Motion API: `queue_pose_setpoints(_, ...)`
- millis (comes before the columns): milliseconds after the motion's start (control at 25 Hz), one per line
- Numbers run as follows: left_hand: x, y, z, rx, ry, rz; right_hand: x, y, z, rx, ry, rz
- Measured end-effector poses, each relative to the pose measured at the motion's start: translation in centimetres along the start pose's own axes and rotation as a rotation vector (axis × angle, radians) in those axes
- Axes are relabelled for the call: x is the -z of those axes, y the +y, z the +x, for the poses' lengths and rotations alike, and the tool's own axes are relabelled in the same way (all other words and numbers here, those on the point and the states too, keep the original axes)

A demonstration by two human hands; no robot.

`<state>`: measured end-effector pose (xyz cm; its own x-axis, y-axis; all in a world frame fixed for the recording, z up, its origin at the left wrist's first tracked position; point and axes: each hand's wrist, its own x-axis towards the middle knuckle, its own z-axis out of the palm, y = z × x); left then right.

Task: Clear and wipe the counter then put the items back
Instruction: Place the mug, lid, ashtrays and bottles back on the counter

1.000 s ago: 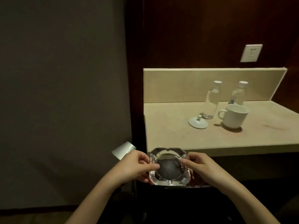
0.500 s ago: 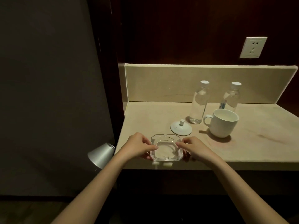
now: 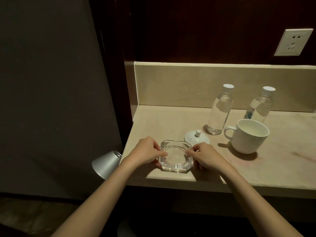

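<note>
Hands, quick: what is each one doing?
Left hand: holding the ashtray's left side.
Right hand: holding its right side.

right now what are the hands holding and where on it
Both grip the glass ashtray by opposite rims: left hand on its left side, right hand on its right.

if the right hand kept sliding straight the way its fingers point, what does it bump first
The right hand points left across the glass ashtray it grips, so it would press into the ashtray itself, then likely the left hand on the opposite rim. The lid sits behind, out of that line.
</note>
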<state>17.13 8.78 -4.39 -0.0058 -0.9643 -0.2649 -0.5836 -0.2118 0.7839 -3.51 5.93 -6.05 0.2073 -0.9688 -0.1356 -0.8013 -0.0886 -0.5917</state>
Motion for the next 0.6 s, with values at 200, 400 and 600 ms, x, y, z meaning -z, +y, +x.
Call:
queue_pose_setpoints(200, 0.4, -0.2, -0.2, -0.043, 0.034, 0.161, 0.6, -0.1, -0.6, 0.023, 0.077, -0.152)
queue_pose_setpoints(400, 2.0, -0.5, -2.6, -0.065, 0.088, 0.273, 2.2, -1.8, -2.7, 0.147, 0.060, -0.129)
queue_pose_setpoints(600, 3.9, -2.3, -6.9, -0.105, 0.177, 0.562, 1.0, -5.6, -6.2, 0.299, 0.030, -0.203)
